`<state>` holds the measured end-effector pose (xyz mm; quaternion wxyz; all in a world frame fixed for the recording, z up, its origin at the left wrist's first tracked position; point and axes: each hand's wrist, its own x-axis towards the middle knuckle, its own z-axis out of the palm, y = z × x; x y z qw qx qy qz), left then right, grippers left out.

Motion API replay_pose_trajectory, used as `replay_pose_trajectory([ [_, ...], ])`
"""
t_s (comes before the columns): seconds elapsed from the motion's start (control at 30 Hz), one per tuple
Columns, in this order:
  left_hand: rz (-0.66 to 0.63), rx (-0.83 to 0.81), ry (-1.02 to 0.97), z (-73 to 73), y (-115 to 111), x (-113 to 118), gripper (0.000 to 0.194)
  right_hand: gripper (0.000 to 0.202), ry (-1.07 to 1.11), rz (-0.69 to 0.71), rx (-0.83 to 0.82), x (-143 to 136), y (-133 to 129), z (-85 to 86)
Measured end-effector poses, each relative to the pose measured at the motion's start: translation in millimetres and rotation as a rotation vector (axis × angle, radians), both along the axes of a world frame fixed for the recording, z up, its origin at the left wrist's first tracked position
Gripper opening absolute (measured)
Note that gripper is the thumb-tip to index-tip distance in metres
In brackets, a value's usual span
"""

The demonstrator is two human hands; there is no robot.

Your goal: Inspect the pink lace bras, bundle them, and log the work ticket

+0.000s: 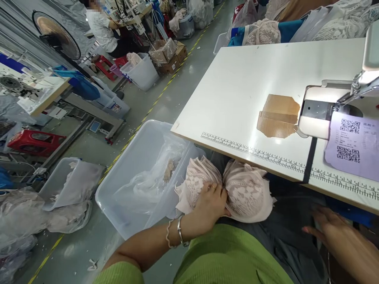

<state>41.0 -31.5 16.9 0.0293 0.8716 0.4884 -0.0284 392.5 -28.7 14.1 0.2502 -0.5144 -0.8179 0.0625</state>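
Two rounded bundles of pale pink lace cups, the left bundle (197, 179) and the right bundle (248, 191), rest on the lap against the table's front edge. My left hand (211, 203) lies between them, its fingers curled over the left bundle and gripping the lace where the two meet. At the lower right, my right hand (328, 225) is held low beside the dark-clothed thigh, slightly blurred, with its fingers and thumb apart and nothing visible in it.
A white sewing table (231, 90) bears a lit machine (355, 85), brown tape patch (278, 116) and purple QR-code sheet (352, 146). Left of the lap stands a translucent bin (118, 189) with plastic bags. Farther off are a fan (56, 35) and a seated person (102, 31).
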Motion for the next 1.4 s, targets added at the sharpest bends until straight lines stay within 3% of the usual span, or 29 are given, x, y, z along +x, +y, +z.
replay_pose_trajectory([
  [0.1, -0.042, 0.062, 0.006, -3.1, -18.3, 18.9, 0.043, 0.023, -0.021, 0.053, 0.101, -62.3, -13.9, 27.7],
  [0.2, -0.061, 0.080, -0.001, -4.3, -29.5, 25.5, 0.018, 0.026, 0.073, 0.485, 0.207, -120.5, -15.9, 42.8],
  [0.23, -0.073, 0.093, -0.012, -3.5, -31.2, 24.1, 0.018, 0.027, 0.048, 0.520, 0.216, -133.0, -12.7, 42.2],
  [0.3, -0.118, 0.117, -0.051, 0.8, -31.9, 15.6, 0.033, 0.030, -0.028, 0.460, 0.225, -145.0, -2.5, 35.1],
  [0.4, -0.184, 0.123, -0.110, 14.5, -27.7, -7.0, 0.053, 0.034, -0.103, 0.377, 0.202, -137.4, 13.0, 24.1],
  [0.53, -0.128, 0.105, -0.155, 35.0, -17.9, -33.9, 0.035, 0.031, -0.087, 0.372, 0.154, -120.9, 19.9, 30.2],
  [0.63, -0.113, 0.091, -0.214, 42.2, -8.8, -37.4, 0.030, 0.025, -0.075, 0.349, 0.127, -126.3, 17.6, 41.8],
  [0.83, -0.215, -0.023, -0.064, 45.1, 12.1, -19.8, 0.036, 0.032, -0.140, 0.355, 0.091, -144.1, 11.4, 55.6],
  [0.97, -0.275, -0.076, -0.019, 49.8, 20.2, -15.4, 0.036, 0.033, -0.130, 0.381, 0.063, -129.1, 15.0, 61.6],
  [1.07, -0.358, -0.107, -0.075, 52.3, 24.2, -14.5, 0.034, 0.021, -0.261, 0.350, -0.059, -112.4, 24.5, 60.0],
  [1.17, -0.382, -0.150, -0.099, 49.7, 29.1, -10.2, 0.041, 0.060, -0.501, 0.271, -0.298, -108.9, 40.4, 55.2],
  [1.23, -0.387, -0.138, -0.103, 45.1, 32.8, -6.3, 0.043, 0.070, -0.616, 0.229, -0.420, -115.4, 52.3, 53.3],
  [1.3, -0.400, -0.105, -0.102, 39.5, 35.8, -3.9, 0.044, 0.056, -0.670, 0.214, -0.455, -122.5, 61.7, 52.6],
  [1.4, -0.426, -0.111, -0.106, 32.8, 37.9, -4.9, 0.045, 0.038, -0.620, 0.275, -0.332, -121.8, 65.6, 50.8],
])
